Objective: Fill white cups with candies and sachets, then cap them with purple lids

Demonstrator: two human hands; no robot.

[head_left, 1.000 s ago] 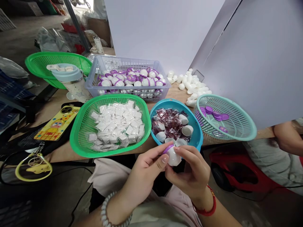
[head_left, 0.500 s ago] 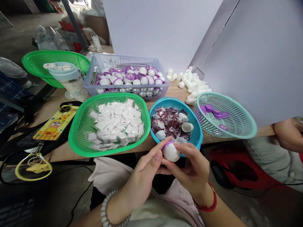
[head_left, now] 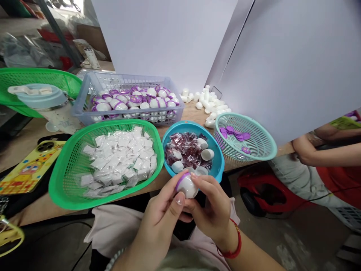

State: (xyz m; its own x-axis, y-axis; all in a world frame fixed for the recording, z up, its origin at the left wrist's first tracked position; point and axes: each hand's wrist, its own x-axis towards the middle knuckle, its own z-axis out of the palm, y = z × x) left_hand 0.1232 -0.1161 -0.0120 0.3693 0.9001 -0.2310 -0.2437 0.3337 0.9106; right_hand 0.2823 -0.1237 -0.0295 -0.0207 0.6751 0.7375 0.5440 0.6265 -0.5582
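Left hand (head_left: 159, 212) and right hand (head_left: 210, 210) both gripping a white capsule (head_left: 187, 187) with a purple rim, held in the fingers in front of the near edge of a blue bowl (head_left: 217, 165). Bowl holds red packets (head_left: 186, 148) and white halves (head_left: 207, 154). Left of it, green basket (head_left: 58, 192) of white sachets (head_left: 117, 162). Right, teal basket (head_left: 267, 145) with purple lids (head_left: 234, 133). Behind, gray crate (head_left: 84, 109) of banded capsules (head_left: 135, 103).
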